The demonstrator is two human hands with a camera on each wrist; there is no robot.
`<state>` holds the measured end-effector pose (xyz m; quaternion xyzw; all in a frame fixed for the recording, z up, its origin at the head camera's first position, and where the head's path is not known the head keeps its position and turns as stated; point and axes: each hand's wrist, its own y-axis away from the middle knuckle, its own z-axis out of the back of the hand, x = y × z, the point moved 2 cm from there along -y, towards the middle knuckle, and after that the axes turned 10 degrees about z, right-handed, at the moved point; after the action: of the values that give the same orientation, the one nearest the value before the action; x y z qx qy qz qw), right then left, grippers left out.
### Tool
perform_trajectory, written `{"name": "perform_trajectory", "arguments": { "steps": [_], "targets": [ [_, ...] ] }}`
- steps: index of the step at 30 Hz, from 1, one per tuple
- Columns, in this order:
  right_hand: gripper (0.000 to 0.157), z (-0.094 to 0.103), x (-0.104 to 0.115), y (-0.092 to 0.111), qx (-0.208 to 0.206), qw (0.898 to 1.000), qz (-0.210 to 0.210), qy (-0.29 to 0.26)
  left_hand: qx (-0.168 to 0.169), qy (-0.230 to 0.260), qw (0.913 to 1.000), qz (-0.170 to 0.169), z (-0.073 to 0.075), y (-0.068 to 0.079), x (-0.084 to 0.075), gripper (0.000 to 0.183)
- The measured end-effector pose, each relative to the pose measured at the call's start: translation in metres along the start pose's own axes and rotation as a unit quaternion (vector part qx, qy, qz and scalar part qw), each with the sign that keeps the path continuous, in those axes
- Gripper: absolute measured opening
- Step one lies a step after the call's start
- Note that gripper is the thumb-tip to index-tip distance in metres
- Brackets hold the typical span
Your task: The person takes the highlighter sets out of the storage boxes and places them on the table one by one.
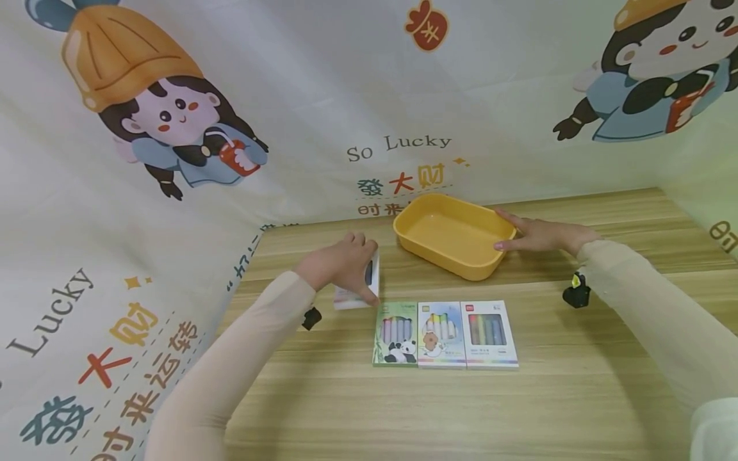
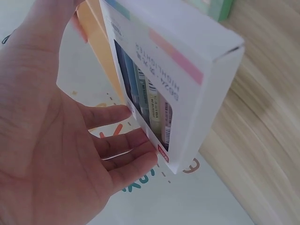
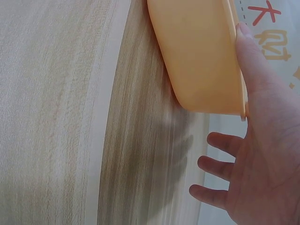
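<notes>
My left hand [image 1: 340, 262] grips a white box of highlighters [image 2: 187, 93] by its edges, thumb at the near side and fingers at the far one. Pastel highlighters show through its dark-edged window in the left wrist view. Just right of that hand lies a green panda-print box of pens [image 1: 395, 352], in a row with a white bear-print box [image 1: 441, 358] and a white box with a colourful window [image 1: 491, 355]. At the right end of a yellow plastic basin [image 1: 444, 256], my right hand [image 1: 539, 235] holds the rim, its thumb along the edge; three other fingers hang loose in the right wrist view.
The wood-grain table [image 1: 403, 416] runs back to a printed cloth backdrop [image 1: 323, 96], and the basin stands close to it. More printed cloth rises on the left and right sides. Nothing is seen inside the basin.
</notes>
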<state>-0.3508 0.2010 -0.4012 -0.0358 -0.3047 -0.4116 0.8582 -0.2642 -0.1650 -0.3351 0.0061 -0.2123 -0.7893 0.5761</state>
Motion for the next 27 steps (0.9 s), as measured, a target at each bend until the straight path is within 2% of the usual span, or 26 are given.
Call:
{"name": "perform_trajectory", "arguments": {
  "steps": [10,18,27],
  "targets": [
    [0.101,0.0,-0.001,-0.001,-0.001,1.0,0.006,0.0,0.0,0.017,0.9998,-0.009,-0.009,0.013,-0.001,0.116],
    [0.101,0.0,-0.004,-0.002,0.0,1.0,0.004,-0.003,-0.01,0.012,0.9999,-0.006,-0.018,0.019,-0.003,0.119],
    [0.102,-0.001,-0.004,-0.002,0.001,1.0,0.001,-0.001,-0.011,0.017,0.9996,-0.019,-0.032,0.028,-0.007,0.119]
  ]
}}
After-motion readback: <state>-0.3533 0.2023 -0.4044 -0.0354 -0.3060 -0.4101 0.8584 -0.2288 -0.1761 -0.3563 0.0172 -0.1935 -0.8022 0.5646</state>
